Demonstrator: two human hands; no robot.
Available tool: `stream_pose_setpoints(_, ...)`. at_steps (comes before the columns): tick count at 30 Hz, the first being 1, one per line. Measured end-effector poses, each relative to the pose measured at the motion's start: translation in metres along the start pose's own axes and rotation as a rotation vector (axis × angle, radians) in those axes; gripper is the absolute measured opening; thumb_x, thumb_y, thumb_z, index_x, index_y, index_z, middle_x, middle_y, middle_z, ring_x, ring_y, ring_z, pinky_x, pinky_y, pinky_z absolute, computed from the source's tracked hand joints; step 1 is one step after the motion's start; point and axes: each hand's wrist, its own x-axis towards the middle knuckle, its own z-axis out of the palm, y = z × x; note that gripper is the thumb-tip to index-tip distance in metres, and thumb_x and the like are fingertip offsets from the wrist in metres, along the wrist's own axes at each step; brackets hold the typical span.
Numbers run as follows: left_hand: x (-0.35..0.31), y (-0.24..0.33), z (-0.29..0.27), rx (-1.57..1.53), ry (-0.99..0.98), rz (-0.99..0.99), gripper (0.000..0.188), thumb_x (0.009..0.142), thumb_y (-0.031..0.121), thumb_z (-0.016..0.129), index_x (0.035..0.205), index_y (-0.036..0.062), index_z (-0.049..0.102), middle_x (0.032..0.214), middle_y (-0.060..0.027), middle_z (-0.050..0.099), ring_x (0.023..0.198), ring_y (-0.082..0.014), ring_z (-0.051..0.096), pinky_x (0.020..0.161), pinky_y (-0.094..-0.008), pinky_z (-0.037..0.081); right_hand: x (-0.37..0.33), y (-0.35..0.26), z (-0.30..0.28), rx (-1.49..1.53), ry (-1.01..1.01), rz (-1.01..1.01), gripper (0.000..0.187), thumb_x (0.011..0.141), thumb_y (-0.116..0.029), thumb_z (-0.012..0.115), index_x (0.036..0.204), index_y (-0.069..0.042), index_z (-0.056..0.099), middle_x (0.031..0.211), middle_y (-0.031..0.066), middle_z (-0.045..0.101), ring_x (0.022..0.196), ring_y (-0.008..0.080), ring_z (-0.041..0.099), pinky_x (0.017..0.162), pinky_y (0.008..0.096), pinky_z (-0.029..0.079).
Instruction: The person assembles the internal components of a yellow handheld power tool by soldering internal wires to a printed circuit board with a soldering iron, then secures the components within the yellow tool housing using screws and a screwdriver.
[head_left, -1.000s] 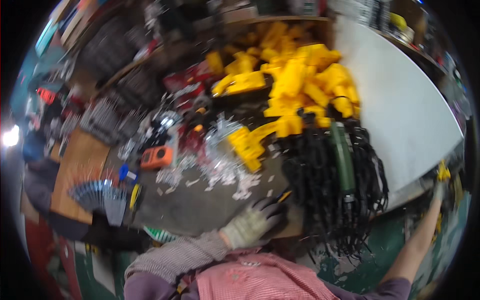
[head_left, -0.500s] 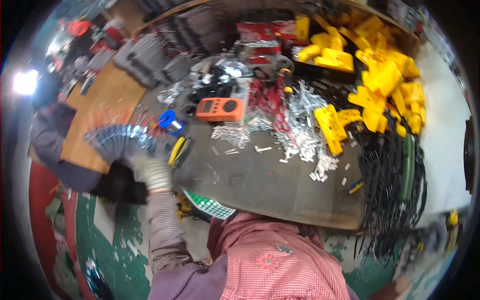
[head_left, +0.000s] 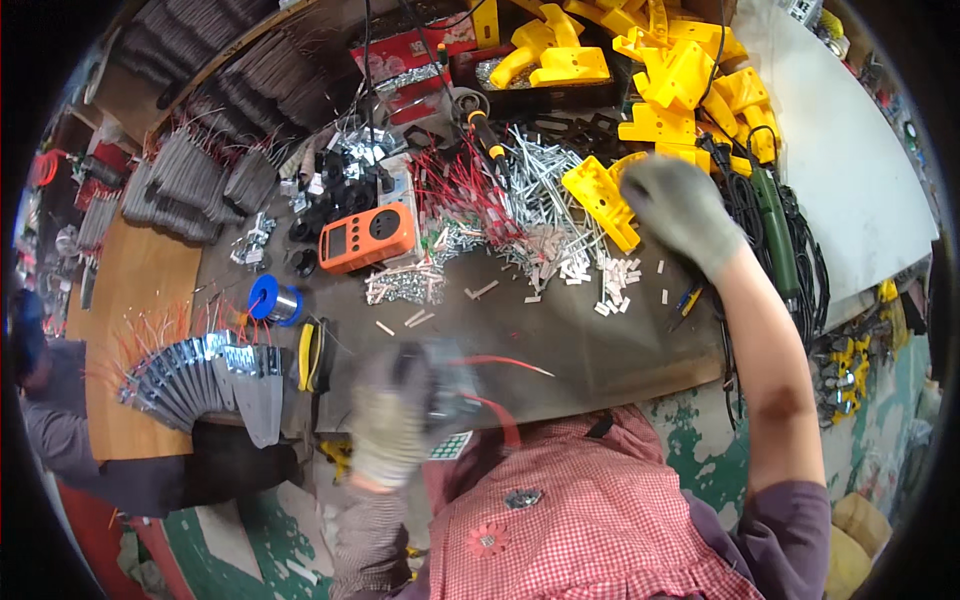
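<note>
My left hand (head_left: 388, 415), in a pale knitted glove and smeared by motion, is closed on a grey plate with red wires (head_left: 455, 385) at the table's near edge. The plate is blurred too, and its red leads trail to the right. To its left lies a fan of similar grey plates (head_left: 205, 380) with metal ends and red wires. My gloved right hand (head_left: 685, 210) reaches to the right side of the table, against a yellow plastic housing (head_left: 602, 203). Its fingertips are hidden behind the back of the hand, so I cannot see whether it grips anything.
An orange multimeter (head_left: 367, 237), a blue solder spool (head_left: 274, 300) and yellow-handled pliers (head_left: 311, 355) lie left of centre. Long screws (head_left: 545, 180) and white sleeves (head_left: 616, 285) are heaped mid-table. Black cables (head_left: 805, 275) hang right. A co-worker's sleeve (head_left: 65, 430) shows at far left.
My left hand has come right from the fan of plates, now carrying a wired plate. My right hand has risen from the lower right to the yellow housings. The view has shifted.
</note>
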Motion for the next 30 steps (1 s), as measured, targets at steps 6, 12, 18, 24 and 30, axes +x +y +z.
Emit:
stream_pose_setpoints(6,0.03,0.033,0.038,0.07,-0.276,0.001,0.106,0.064,0.064,0.088,0.152,0.0118,0.058,0.142,-0.016,0.056,0.133,-0.0411,0.05,0.112,-0.0589,0.039,0.143,0.057,0.078,-0.352,-0.161,-0.017,0.024,0.098,-0.009,0.06,0.112,-0.009,0.079,0.117,0.0153,0.077,0.114,0.0377,0.074,0.095,0.0464,0.061)
stream_pose_setpoints(12,0.057,0.058,0.019,-0.076,-0.295,-0.025,0.1,0.063,0.046,0.093,0.15,0.012,0.059,0.144,-0.0162,0.055,0.136,-0.0406,0.048,0.115,-0.0588,0.038,0.142,0.06,0.087,-0.445,-0.171,-0.331,0.029,0.082,-0.004,0.078,0.11,-0.012,0.077,0.119,0.0125,0.074,0.115,0.0344,0.072,0.098,0.0437,0.06)
stream_pose_setpoints(18,0.079,0.068,0.045,-0.067,-0.394,0.178,0.04,0.068,0.025,0.086,0.105,0.0167,0.074,0.139,-0.0102,0.06,0.136,-0.0335,0.052,0.117,-0.0551,0.036,0.124,0.073,0.079,-0.066,0.022,-0.422,0.039,0.078,-0.012,0.082,0.115,-0.006,0.072,0.116,0.0156,0.071,0.113,0.036,0.068,0.102,0.044,0.056)
stream_pose_setpoints(24,0.072,0.055,0.072,-0.43,-0.118,0.096,0.016,0.085,0.014,0.076,0.101,0.0147,0.074,0.107,-0.0063,0.072,0.105,-0.0303,0.066,0.106,-0.0497,0.044,0.049,0.004,0.039,0.357,0.252,-0.222,0.039,0.083,-0.016,0.08,0.117,-0.003,0.066,0.11,0.0152,0.072,0.104,0.033,0.071,0.093,0.0378,0.058)
stream_pose_setpoints(30,0.072,0.056,0.088,-0.396,0.022,0.006,0.024,0.089,0.013,0.072,0.111,0.006,0.074,0.103,-0.0148,0.073,0.104,-0.0382,0.068,0.105,-0.0518,0.048,-0.099,-0.104,0.031,1.224,-0.174,0.168,0.062,0.086,-0.012,0.08,0.142,-0.002,0.056,0.11,0.0138,0.074,0.097,0.0221,0.073,0.089,0.0355,0.06)
